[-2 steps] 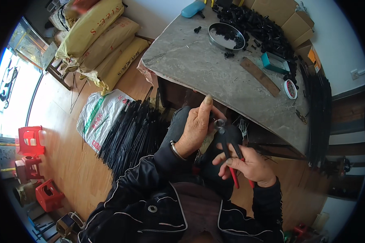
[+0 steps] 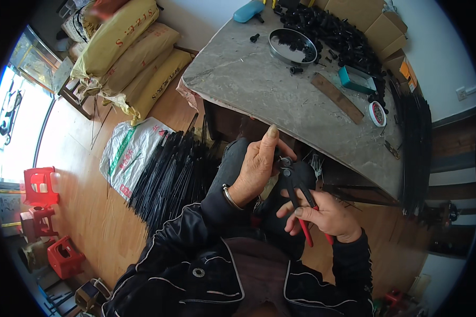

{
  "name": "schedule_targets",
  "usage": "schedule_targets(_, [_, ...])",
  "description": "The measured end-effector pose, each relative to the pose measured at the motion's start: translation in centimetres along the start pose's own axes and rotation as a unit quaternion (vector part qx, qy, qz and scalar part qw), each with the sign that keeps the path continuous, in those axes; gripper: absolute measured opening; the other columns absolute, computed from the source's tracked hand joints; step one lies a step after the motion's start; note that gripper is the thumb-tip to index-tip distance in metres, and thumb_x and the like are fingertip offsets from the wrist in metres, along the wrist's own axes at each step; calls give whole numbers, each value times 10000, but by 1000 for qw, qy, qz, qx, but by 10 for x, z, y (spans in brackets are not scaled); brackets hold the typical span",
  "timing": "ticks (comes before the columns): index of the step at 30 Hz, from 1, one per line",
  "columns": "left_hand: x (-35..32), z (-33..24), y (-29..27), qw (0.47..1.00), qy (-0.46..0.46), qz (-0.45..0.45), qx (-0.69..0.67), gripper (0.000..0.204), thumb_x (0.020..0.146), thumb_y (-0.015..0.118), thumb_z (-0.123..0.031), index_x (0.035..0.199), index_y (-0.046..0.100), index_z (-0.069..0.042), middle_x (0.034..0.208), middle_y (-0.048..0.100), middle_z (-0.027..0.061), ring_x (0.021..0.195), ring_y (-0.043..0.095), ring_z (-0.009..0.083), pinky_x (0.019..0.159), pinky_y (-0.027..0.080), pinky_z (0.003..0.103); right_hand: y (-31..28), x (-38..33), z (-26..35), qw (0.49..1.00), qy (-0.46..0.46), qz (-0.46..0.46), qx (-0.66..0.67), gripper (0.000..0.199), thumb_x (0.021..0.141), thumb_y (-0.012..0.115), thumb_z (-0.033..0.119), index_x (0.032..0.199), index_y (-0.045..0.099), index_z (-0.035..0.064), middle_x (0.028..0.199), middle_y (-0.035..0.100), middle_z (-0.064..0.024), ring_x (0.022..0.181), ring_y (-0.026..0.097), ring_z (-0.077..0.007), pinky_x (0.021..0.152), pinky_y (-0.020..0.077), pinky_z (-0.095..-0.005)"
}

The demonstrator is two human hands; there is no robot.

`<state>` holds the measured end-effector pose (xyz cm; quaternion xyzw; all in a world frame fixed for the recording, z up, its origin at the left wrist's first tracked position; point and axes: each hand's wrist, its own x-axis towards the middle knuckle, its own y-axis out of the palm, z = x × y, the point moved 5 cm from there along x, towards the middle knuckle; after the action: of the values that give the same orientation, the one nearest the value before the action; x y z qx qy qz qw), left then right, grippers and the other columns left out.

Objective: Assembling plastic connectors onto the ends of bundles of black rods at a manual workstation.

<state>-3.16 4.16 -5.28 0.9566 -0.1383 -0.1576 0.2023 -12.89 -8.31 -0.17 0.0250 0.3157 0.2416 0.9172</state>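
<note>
My left hand (image 2: 258, 167) is raised above my lap, thumb up and fingers curled. A small dark piece shows at its fingertips, mostly hidden, so its kind is unclear. In my right hand (image 2: 330, 214) is a pair of end-cutting pliers (image 2: 292, 185) with a dark head and red handle ends. Its jaws meet the left fingertips, right at the small piece. The handles stand somewhat apart between the right thumb and fingers.
A stone-topped table (image 2: 238, 79) lies ahead, bearing a round metal dish (image 2: 271, 50), many black fittings (image 2: 333, 31), a wooden strip (image 2: 337, 98), a teal box (image 2: 357, 80) and a small white tub (image 2: 377, 114). Long black rods (image 2: 169, 174) lie left, near stacked yellow sacks (image 2: 127, 68) and red stools (image 2: 65, 257).
The pliers' head has shifted slightly, its jaws now closer against the left fingertips. The whole view has tilted a little; both hands stay nearly where they were.
</note>
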Motion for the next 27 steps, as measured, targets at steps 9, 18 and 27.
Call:
schedule_targets(9, [-10, 2, 12, 986, 40, 104, 121, 742, 978, 264, -604, 700, 637, -26, 620, 531, -2, 545, 455, 61, 488, 363, 199, 9, -21, 4, 991, 97, -6, 89, 229, 998, 459, 160, 1138, 472, -20, 727, 493, -43, 576, 526, -114, 553, 492, -286])
schedule_targets(18, [-9, 3, 22, 994, 35, 61, 89, 679, 1003, 300, -528, 700, 632, -19, 554, 446, -13, 488, 387, 63, 472, 303, 222, -23, -27, 17, 902, -65, -166, -394, 245, 932, 540, 149, 1090, 506, -36, 754, 616, -200, 646, 619, -344, 608, 484, -419])
schedule_targets(27, [-10, 6, 26, 990, 30, 68, 121, 689, 1004, 291, -534, 696, 626, -16, 549, 454, -14, 496, 407, 65, 477, 318, 225, -17, -37, 26, 959, 90, -123, -240, 189, 927, 530, 134, 1055, 535, -6, 674, 491, -1, 573, 494, -76, 547, 455, -269])
